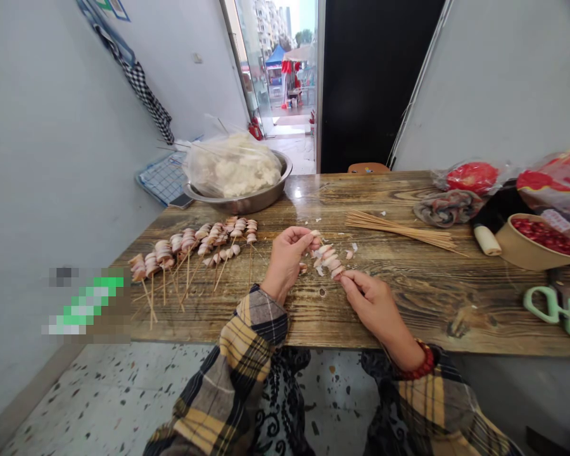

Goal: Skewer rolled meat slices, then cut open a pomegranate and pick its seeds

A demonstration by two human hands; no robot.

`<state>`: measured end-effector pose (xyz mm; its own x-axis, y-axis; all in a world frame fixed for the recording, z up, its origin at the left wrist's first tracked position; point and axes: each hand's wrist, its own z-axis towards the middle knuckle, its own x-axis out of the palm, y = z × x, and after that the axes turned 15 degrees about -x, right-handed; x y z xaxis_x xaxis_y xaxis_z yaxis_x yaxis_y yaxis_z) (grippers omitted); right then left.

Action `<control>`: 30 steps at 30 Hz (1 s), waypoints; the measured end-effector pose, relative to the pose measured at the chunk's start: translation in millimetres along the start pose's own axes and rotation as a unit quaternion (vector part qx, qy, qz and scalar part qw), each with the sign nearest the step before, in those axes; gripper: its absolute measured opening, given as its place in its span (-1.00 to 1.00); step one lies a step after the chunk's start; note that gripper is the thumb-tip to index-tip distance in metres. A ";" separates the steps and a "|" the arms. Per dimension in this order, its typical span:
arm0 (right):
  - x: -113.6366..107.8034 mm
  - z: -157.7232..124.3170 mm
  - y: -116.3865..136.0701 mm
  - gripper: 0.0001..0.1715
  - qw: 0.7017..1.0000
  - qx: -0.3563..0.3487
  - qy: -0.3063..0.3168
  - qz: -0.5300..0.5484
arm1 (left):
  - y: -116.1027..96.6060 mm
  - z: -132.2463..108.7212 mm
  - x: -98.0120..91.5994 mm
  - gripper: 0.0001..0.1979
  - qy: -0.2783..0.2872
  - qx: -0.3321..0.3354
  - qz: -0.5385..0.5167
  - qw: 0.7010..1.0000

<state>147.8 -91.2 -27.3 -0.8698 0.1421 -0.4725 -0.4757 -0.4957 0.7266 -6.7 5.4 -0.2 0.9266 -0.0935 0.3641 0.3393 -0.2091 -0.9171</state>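
My right hand is closed around the lower part of a garlic skewer, with several pinkish-white cloves threaded on the stick. At its upper end my left hand pinches a single garlic clove between thumb and fingers, right by the stick's tip. Whether the tip has entered that clove I cannot tell. Loose cloves and bits of peel lie around both hands. To the left of my left hand, several filled garlic skewers rest in a row, their bare sticks pointing toward me.
A bundle of bamboo sticks lies right of centre. Behind the row stands a metal basin holding a plastic bag of whitish contents. At right are a paper bowl of small red pieces, green-handled scissors and a crumpled cloth.
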 end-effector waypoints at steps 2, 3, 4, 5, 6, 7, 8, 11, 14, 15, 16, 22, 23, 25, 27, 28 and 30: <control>-0.1 0.3 1.0 -0.66 1.000 -0.002 0.003 -0.002 | -0.6 -0.8 0.4 -0.78 -0.003 0.000 0.001 1.000; -0.3 0.5 1.5 -0.66 1.000 -0.002 0.006 -0.003 | -0.9 -1.2 0.6 -0.77 -0.004 0.000 0.002 1.000; -0.5 0.7 1.9 -0.66 1.000 -0.002 0.008 -0.003 | -1.1 -1.5 0.7 -0.77 -0.005 0.000 0.004 1.000; -0.6 0.8 2.2 -0.66 1.000 -0.001 0.009 -0.003 | -1.2 -1.8 0.8 -0.77 -0.006 0.001 0.005 1.000; -0.8 0.9 2.5 -0.66 1.000 0.000 0.009 -0.002 | -1.1 -1.9 0.8 -0.78 -0.006 0.002 0.007 1.000; -1.0 1.0 2.8 -0.66 1.000 0.001 0.009 0.000 | -1.0 -1.8 0.7 -0.78 -0.006 0.003 0.009 1.000; -1.2 1.0 3.0 -0.66 1.000 0.000 0.008 0.002 | -0.7 -1.6 0.5 -0.78 -0.006 0.005 0.012 1.000; -1.5 0.9 2.8 -0.66 1.000 -0.007 0.008 0.003 | 0.6 -0.5 -0.5 -0.78 -0.009 0.016 0.027 0.999; -1.7 0.8 1.5 -0.66 1.000 -0.008 0.013 -0.003 | 1.6 0.6 -1.3 -0.79 -0.009 0.032 0.047 0.998; -1.7 0.7 1.0 -0.66 1.000 -0.007 0.016 -0.005 | 1.7 0.7 -1.4 -0.80 -0.009 0.037 0.054 0.998; -1.7 0.6 0.4 -0.66 1.000 -0.007 0.018 -0.006 | 1.7 0.7 -1.4 -0.80 -0.010 0.043 0.061 0.997; -1.4 0.4 -0.6 -0.65 1.000 -0.006 0.013 0.000 | -0.1 -1.8 0.8 -0.80 -0.020 0.068 0.109 0.992; -1.3 0.4 -0.5 -0.66 1.000 -0.007 0.012 0.000 | -0.4 -2.4 1.3 -0.80 -0.021 0.072 0.115 0.991; -1.2 0.3 -0.4 -0.66 1.000 -0.009 0.011 -0.001 | -1.2 -3.2 2.1 -0.80 -0.025 0.079 0.124 0.989; -1.1 0.3 -0.3 -0.66 1.000 -0.012 0.009 -0.005 | -1.8 -3.8 2.5 -0.80 -0.033 0.085 0.133 0.987; -1.1 0.2 -0.3 -0.66 1.000 -0.012 0.009 -0.006 | -2.1 -3.9 2.6 -0.80 -0.038 0.087 0.137 0.986; -1.3 0.2 -0.3 -0.66 1.000 -0.011 0.010 -0.007 | -2.5 -4.2 2.9 -0.80 -0.046 0.088 0.144 0.985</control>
<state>149.1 -91.0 -26.8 -0.8606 0.1318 -0.4920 -0.4838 -0.5132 0.7089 -5.5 1.6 3.9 0.9965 -0.0338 0.0762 0.0758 -0.0148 -0.9970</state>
